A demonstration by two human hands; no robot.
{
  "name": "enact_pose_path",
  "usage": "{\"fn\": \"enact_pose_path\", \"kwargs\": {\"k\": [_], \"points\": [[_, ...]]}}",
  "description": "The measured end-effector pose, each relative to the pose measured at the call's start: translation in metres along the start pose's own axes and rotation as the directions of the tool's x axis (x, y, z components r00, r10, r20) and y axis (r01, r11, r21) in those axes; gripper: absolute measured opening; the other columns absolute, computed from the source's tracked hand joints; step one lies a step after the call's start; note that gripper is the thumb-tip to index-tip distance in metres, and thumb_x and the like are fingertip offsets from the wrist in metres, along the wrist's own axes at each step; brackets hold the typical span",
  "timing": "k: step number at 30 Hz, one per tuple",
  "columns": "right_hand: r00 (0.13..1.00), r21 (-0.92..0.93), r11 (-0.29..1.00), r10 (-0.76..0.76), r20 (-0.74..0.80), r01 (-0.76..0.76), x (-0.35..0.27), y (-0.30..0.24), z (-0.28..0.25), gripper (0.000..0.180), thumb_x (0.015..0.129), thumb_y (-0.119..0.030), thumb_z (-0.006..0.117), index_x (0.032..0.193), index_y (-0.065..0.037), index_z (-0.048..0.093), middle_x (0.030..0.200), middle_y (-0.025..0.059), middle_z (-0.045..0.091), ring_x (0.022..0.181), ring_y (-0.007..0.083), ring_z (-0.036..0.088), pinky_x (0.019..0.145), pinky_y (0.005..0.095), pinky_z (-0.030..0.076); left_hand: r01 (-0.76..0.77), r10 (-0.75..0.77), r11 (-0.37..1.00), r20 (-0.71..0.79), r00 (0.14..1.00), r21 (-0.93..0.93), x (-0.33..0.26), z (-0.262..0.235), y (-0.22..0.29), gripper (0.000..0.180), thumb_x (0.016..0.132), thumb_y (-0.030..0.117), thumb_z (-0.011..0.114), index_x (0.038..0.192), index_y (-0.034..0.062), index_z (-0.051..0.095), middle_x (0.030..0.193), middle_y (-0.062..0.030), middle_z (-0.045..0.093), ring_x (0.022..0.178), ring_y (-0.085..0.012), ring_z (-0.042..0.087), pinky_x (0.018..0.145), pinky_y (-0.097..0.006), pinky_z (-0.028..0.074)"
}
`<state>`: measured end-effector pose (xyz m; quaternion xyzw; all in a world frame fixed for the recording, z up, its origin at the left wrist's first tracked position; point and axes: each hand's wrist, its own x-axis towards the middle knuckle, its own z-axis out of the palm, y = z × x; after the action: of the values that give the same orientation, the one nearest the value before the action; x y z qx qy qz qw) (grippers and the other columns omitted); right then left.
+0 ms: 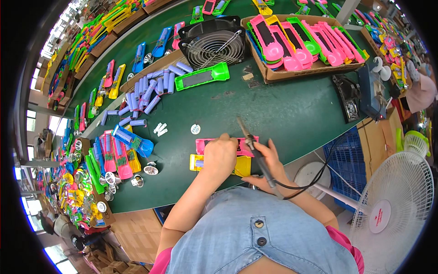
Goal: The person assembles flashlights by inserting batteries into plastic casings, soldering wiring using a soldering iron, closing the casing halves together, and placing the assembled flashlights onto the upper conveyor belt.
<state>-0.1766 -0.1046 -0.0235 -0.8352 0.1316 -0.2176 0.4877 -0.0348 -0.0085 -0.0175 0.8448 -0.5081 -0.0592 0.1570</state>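
Note:
My right hand (270,165) holds a soldering iron (259,157) between thumb and fingers, its metal tip pointing up and away over the table. Knuckles up, my left hand (220,155) is closed over a pink plastic flashlight shell (201,145); what its curled fingers pinch is hidden. Just nearer to me lies a yellow shell (243,166) with a purple cylindrical battery (199,163) in it, partly covered by my left wrist. A small round white sticker-like disc (195,129) and several small white strips (160,129) lie to the left.
Loose purple batteries (148,91) are heaped at left beside a green shell (202,76). A black fan (213,43) and a carton of shells (292,73) stand behind. Blue, pink and yellow shells with reflectors (151,168) crowd the left. The iron's cable (315,179) runs right toward a blue-grey box (372,93).

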Motion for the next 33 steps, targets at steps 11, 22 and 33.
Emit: {"fn": "enact_pose_path", "kwargs": {"k": [11, 22, 33], "points": [[0.988, -0.147, 0.986, -0.060, 0.142, 0.081, 0.013, 0.015, -0.005, 0.075, 0.059, -0.015, 0.075, 0.121, 0.002, 0.036, 0.093, 0.0148, 0.059, 0.086, 0.0286, 0.059, 0.108, 0.0480, 0.011, -0.182, 0.172, 0.940, -0.058, 0.983, -0.289, -0.016, -0.041, -0.016, 0.019, 0.065, 0.004, 0.066, 0.084, 0.0054, 0.065, 0.074, -0.0069, 0.054, 0.072, -0.0235, 0.056, 0.060, -0.034, 0.047], [0.979, -0.065, 0.994, -0.075, 0.188, 0.089, 0.029, 0.017, -0.022, 0.075, 0.062, -0.016, 0.075, 0.122, -0.002, 0.033, 0.115, 0.0112, 0.055, 0.099, 0.0266, 0.057, 0.107, 0.0509, 0.008, -0.342, 0.237, 0.916, -0.404, 0.883, -0.209, -0.041, 0.012, -0.007, 0.017, 0.064, 0.004, 0.062, 0.081, 0.0065, 0.059, 0.081, -0.0060, 0.056, 0.076, -0.0231, 0.053, 0.065, -0.033, 0.043], [0.981, -0.095, 0.991, -0.111, -0.161, 0.097, -0.027, 0.010, -0.028, 0.026, 0.075, -0.009, 0.065, 0.098, -0.004, 0.054, 0.065, 0.0015, 0.062, 0.062, 0.0134, 0.060, 0.104, 0.0490, 0.020, -0.044, -0.105, 0.925, -0.365, 0.925, -0.378, -0.038, 0.004, 0.007, 0.016, 0.062, -0.001, 0.068, 0.072, 0.0034, 0.057, 0.091, -0.0106, 0.051, 0.076, -0.0256, 0.051, 0.064, -0.033, 0.043]]}}
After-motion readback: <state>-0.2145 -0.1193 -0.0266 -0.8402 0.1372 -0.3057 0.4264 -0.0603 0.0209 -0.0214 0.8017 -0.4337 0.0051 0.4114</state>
